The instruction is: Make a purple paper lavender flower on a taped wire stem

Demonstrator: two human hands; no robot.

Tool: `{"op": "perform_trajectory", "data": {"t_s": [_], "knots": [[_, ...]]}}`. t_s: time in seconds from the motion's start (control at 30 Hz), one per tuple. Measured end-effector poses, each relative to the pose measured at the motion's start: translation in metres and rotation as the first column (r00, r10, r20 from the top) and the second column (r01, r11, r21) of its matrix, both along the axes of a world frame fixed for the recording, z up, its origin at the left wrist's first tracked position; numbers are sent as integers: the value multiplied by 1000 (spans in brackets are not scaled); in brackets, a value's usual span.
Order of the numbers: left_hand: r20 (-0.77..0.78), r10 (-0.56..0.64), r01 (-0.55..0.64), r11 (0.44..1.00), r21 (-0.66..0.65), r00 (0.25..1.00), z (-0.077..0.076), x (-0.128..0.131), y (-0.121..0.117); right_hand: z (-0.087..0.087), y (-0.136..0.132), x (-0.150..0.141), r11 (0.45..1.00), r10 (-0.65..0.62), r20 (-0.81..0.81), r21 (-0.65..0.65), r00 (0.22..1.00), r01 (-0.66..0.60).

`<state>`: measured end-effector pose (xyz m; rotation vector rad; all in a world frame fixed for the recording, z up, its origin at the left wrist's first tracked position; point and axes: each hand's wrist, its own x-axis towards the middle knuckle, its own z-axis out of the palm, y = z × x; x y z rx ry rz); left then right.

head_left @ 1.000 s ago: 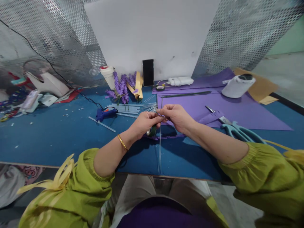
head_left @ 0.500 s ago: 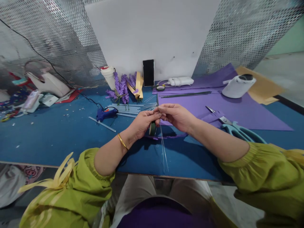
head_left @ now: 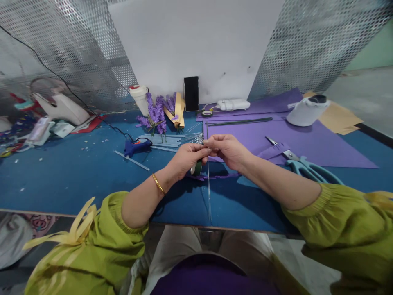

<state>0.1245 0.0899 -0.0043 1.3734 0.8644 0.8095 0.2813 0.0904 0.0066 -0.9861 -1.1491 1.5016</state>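
Observation:
My left hand [head_left: 186, 159] is closed, its thumb and fingertips meeting those of my right hand [head_left: 229, 150]. A roll of dark green floral tape [head_left: 197, 167] sits under the fingers of my left hand. Between the fingertips of both hands run thin floral wires [head_left: 209, 188], whose long ends hang down toward the table's front edge. Above the hands, a dark wrapped upper part of the wires [head_left: 207, 130] points away from me. My right hand pinches the wires; the exact grip at the fingertips is partly hidden.
Glue sticks [head_left: 166, 140] and a blue glue gun [head_left: 137, 147] lie to the left. Purple flowers [head_left: 156, 114], a phone [head_left: 191, 94] and a white power strip [head_left: 233, 105] are at the back. Scissors [head_left: 302, 163] rest on purple sheets [head_left: 334, 151] at the right.
The wires have turned from slanting to nearly straight down, their loose ends closer together. The tape roll has tilted slightly, and both hands stay in almost the same place.

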Motion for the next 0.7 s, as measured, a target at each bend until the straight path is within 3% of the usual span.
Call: {"op": "perform_trajectory", "data": {"t_s": [0.37,0.53,0.7], "knots": [[-29,13,-14,1000,-24,999,3,2,-4,-6,0,-2,994,-98,89,52,991,93],[140,13,-2,997,-77,990,2,1,-1,-1,2,3,997,72,-52,7,996,-72],[248,-33,70,987,-142,968,6,1,-2,1,4,9,961,275,-135,-5,952,-278]]}}
